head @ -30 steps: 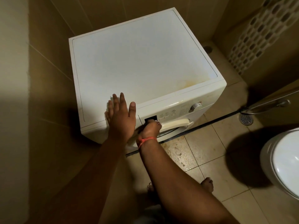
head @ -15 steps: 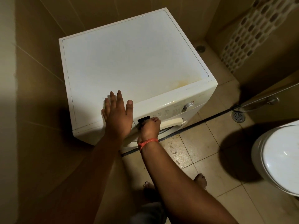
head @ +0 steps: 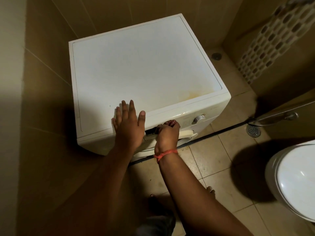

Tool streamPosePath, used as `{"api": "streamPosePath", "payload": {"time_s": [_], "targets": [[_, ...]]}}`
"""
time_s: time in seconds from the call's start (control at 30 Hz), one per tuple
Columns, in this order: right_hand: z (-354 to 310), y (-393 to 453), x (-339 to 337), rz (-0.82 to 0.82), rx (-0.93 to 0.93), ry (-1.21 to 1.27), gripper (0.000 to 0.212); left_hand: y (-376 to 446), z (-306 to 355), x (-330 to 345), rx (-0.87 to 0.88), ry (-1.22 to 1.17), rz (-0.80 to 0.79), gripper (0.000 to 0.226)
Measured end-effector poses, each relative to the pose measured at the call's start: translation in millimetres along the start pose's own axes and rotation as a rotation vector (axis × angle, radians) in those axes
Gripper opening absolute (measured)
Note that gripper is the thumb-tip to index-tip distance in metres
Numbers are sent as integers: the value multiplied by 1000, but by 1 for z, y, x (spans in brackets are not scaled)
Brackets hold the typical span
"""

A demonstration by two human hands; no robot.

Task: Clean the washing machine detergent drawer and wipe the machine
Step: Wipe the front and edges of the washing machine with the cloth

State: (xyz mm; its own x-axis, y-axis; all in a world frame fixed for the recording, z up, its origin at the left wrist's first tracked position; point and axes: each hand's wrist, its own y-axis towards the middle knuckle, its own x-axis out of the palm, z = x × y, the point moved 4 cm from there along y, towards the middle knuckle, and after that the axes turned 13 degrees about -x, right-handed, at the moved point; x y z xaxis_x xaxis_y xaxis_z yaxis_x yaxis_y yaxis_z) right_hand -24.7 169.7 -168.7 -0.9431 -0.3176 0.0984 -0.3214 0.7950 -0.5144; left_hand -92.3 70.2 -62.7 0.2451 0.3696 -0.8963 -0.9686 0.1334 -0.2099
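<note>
Head view: the washing machine (head: 144, 74) stands in a tiled corner, its left side and back near the walls, with open floor (head: 213, 160) to its right and a toilet (head: 293, 183) further right. The left hand (head: 127, 123) lies flat, fingers straight, on the top's front edge. The right hand (head: 167, 135), just beside it, curls its fingers into the dark detergent drawer opening (head: 150, 132) on the front panel, left of the dial (head: 198, 118).
</note>
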Motion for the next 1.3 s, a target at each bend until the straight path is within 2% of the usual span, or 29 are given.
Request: {"api": "streamPosePath", "payload": {"time_s": [0.1,0.23,0.3,0.37,0.43,0.67,0.8,0.83,0.9,1.0,1.07,1.17,1.3], "targets": [[15,21,-9,1,-38,-80,63,0,2,-3,7,11,1,61],[-20,11,-32,53,21,-147,32,2,2,-8,18,10,22,61],[-38,-8,-27,13,-127,-212,42,4,2,-8,11,-3,13,61],[-50,-41,-12,-129,-317,-328,63,5,3,-5,-5,-13,-13,60],[-50,-63,-4,-217,-433,-445,69,3,5,-3,-1,-14,-35,60],[-79,-21,-27,-63,-528,-667,70,6,8,-6,55,14,-78,61],[-56,-55,-21,-259,-645,-748,81,-2,13,2,62,30,-123,62],[-55,-62,-24,-296,-643,-738,80,-6,16,4,71,35,-138,62],[-57,-50,-32,-221,-546,-629,66,-11,21,5,90,43,-147,62],[-54,1,-45,-66,-141,-361,37,-11,26,4,102,48,-136,62],[-51,21,-57,-144,37,-346,19,-12,29,5,103,52,-130,62],[-52,28,-70,-213,87,-286,25,-16,31,8,99,35,-131,62],[-48,10,-50,-121,15,-143,40,-16,32,14,67,18,-84,62]]}}
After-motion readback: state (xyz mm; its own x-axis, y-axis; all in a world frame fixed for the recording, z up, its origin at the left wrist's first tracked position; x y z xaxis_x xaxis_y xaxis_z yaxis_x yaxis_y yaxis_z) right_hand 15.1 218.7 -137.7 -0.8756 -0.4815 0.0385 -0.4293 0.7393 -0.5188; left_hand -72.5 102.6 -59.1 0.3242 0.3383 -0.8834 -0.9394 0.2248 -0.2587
